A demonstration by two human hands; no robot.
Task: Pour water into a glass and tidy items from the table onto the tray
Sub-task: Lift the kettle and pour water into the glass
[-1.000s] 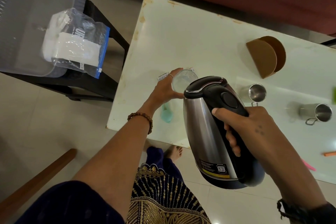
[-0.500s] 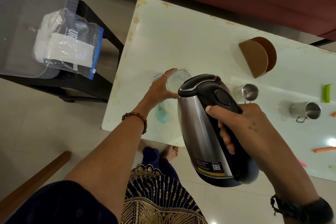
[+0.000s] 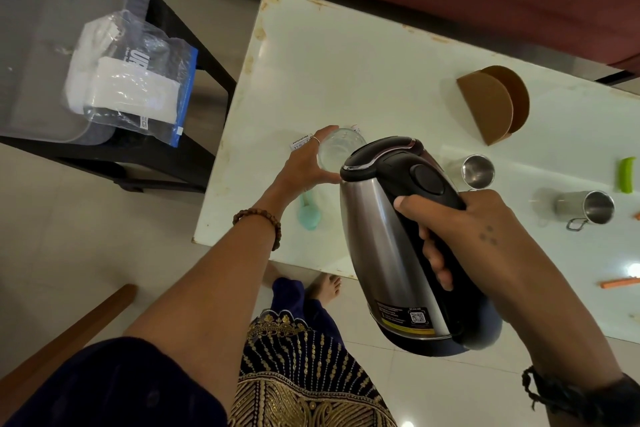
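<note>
The left hand [image 3: 304, 166] curls round the clear drinking glass [image 3: 337, 151] standing on the white worktop [image 3: 363, 73]. Right hand's grip [image 3: 460, 232] wraps the steel kettle's [image 3: 388, 239] black handle, spout tipped toward the glass just beyond it, rim nearly touching.

Left hand [image 3: 304, 163] reaches forward, arm extended, fingers curled around a glass [image 3: 337, 149] (beaded bracelet at the wrist). Right hand [image 3: 460, 229] grips a tilted kettle's [image 3: 391, 236] handle.
</note>
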